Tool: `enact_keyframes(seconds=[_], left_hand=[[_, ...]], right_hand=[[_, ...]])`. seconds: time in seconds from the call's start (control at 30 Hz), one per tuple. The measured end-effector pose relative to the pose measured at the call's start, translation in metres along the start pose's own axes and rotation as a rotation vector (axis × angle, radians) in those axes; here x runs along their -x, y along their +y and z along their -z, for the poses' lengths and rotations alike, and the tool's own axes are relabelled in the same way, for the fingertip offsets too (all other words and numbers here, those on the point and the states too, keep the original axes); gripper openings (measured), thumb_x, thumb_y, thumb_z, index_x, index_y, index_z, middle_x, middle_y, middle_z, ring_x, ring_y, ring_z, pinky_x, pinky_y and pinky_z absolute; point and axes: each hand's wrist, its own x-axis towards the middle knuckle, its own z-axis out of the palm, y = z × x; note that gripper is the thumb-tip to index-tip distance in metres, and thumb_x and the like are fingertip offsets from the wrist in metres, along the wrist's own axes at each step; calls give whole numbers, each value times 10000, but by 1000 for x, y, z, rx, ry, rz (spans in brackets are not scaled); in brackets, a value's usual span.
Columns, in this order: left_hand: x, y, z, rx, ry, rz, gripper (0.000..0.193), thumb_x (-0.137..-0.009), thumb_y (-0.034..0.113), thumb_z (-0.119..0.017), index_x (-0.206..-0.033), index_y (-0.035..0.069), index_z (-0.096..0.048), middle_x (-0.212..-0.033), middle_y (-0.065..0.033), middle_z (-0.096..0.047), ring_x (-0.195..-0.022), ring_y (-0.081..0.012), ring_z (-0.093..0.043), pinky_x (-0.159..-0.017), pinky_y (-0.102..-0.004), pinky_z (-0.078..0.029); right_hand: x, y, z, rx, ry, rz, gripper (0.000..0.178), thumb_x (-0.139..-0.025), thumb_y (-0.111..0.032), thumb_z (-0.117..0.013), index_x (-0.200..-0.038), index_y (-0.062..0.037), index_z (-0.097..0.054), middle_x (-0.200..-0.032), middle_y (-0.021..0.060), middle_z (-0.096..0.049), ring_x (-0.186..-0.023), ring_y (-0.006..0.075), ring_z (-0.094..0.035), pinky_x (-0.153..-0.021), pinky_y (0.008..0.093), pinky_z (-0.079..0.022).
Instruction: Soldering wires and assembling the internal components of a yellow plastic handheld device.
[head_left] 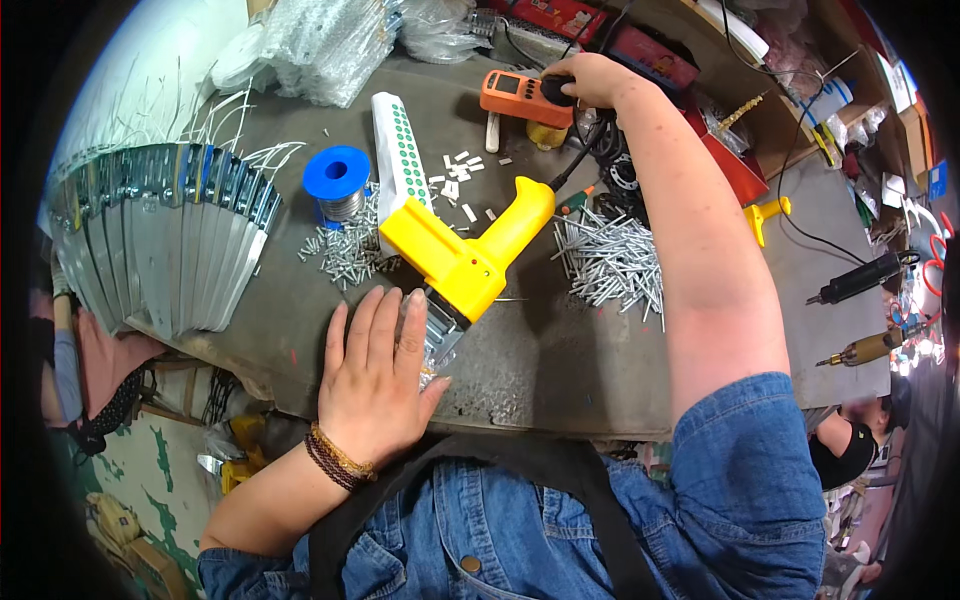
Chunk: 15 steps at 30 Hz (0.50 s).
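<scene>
My left hand [372, 365] lies with its fingers stretched out beside the metal end of a yellow pistol-grip tool [465, 272]. The tool rests on the grey table, and a black cord leaves its handle. Farther off, my right hand [592, 82] has its fingers closed on the black dial of an orange handheld meter [512, 95]. Long silvery screws [608, 262] are heaped under my right forearm. Shorter screws [345, 248] lie around a blue spool [337, 174] of silvery wire. A white strip with green round stickers [404, 150] reaches under the tool.
A row of grey metal blades [165, 250] with white wires stands at the left. Small white pieces [452, 188] are scattered mid-table. Clear plastic bags [325, 45] are piled at the back. Two powered screwdrivers, one black [862, 278], one brown [870, 348], hang at the right.
</scene>
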Motion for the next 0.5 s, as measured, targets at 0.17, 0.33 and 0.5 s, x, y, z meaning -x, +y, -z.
enact_keyframes(seconds=[0.17, 0.33, 0.5], left_hand=[[6, -4, 2, 19, 41, -12, 905, -765, 285, -759, -1470, -57, -307, -1366, -245, -430, -1303, -404, -407, -1129, -563, -272], [25, -1, 12, 125, 140, 47, 898, -759, 265, -766, -1466, -54, -314, -1308, -251, -474, -1194, -422, -483, -1033, -517, -388], [115, -41, 74, 553, 2, 59, 998, -720, 244, -808, -1496, -70, -265, -1285, -233, -513, -1147, -412, -518, -1012, -460, -427]], right_hand=[[-2, 1, 13, 27, 2, 70, 493, -852, -83, -655, -1333, -177, -612, -1138, 142, -698, -901, 269, -717, -824, 391, -573], [17, -9, 54, -386, 445, 69, 499, -888, -213, -692, -1364, -123, -574, -1086, 104, -701, -963, 205, -671, -888, 341, -517], [111, -58, 92, -1609, 228, 279, 304, -1004, -99, -566, -1281, -6, -485, -840, -47, -461, -665, 41, -455, -598, 194, -414]])
